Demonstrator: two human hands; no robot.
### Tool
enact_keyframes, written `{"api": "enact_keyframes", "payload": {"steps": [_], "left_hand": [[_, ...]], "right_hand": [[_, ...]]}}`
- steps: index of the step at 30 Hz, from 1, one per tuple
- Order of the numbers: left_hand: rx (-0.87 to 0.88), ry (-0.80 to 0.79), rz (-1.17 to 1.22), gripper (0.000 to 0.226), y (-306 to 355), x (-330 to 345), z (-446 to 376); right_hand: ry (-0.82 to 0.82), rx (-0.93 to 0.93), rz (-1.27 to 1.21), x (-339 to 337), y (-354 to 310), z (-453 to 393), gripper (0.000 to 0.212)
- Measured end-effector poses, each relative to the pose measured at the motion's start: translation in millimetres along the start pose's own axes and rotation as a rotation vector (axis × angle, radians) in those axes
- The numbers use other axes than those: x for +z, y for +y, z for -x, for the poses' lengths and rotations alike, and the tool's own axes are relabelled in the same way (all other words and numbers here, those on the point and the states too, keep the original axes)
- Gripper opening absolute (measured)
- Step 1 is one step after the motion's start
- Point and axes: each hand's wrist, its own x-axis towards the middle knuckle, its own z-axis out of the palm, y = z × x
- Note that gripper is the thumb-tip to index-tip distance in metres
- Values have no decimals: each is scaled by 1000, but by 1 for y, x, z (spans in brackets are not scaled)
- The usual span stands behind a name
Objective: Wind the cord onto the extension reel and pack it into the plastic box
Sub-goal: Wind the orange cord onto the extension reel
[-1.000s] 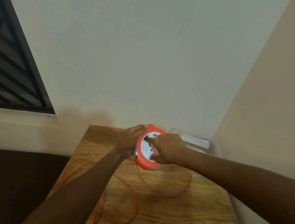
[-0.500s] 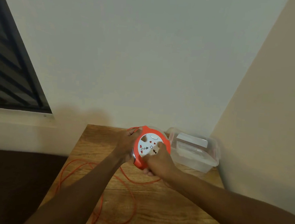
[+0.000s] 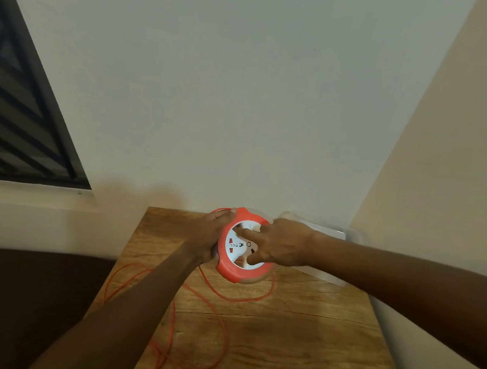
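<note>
The round extension reel [image 3: 231, 269], orange-rimmed with a white socket face, is held upright above the wooden table [image 3: 297, 334]. My left hand [image 3: 209, 234] grips its left rim from behind. My right hand [image 3: 278, 245] lies across the white face, fingers hooked into it. The thin orange cord [image 3: 219, 322] runs down from the reel and lies in loose loops over the table's left and middle. The clear plastic box [image 3: 351, 236] stands at the table's back right corner, mostly hidden behind my right forearm.
The table sits in a corner, with walls behind it and along its right side. A dark window frame [image 3: 22, 126] is at the upper left. Dark floor or furniture [image 3: 23, 298] lies left of the table.
My right hand went from the reel's lower edge up onto its white face, turning it. The cord loop on the table has shifted and the box is hidden again behind my forearm.
</note>
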Motion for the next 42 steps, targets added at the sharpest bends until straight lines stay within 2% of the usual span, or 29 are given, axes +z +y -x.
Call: {"api": "enact_keyframes", "payload": {"steps": [4,7,9,15,24,30,32,34,38,40,42], "left_hand": [[-24,-11,-50,29,0,-3,-3],[-37,-18,-141,32,-1,-4,-5],[-52,-41,-110,31,-1,-2,-5],[-47,-65,-60,29,-2,0,-5],[-84,-66,-50,33,-4,-2,-7],[-73,-61,-23,34,-6,-2,-8],[-45,-58,-9,32,-5,-1,-9],[-13,-36,54,31,-4,1,-10],[89,67,111,33,-3,7,-13],[140,139,95,30,-1,12,-12],[172,194,81,30,0,15,-12]], "right_hand": [[-52,-62,28,-6,4,-3,57],[-96,-115,86,-7,6,-10,69],[-89,-126,108,-6,9,-12,76],[-110,-135,132,-11,9,-20,78],[-70,-168,189,-10,-1,-23,78],[38,-201,224,-2,2,-25,73],[85,-106,164,6,1,-27,73],[141,77,0,16,-1,-28,71],[293,625,-463,30,-13,-32,71],[371,930,-829,29,-26,-39,74],[505,1164,-1402,25,-38,-49,67]]}}
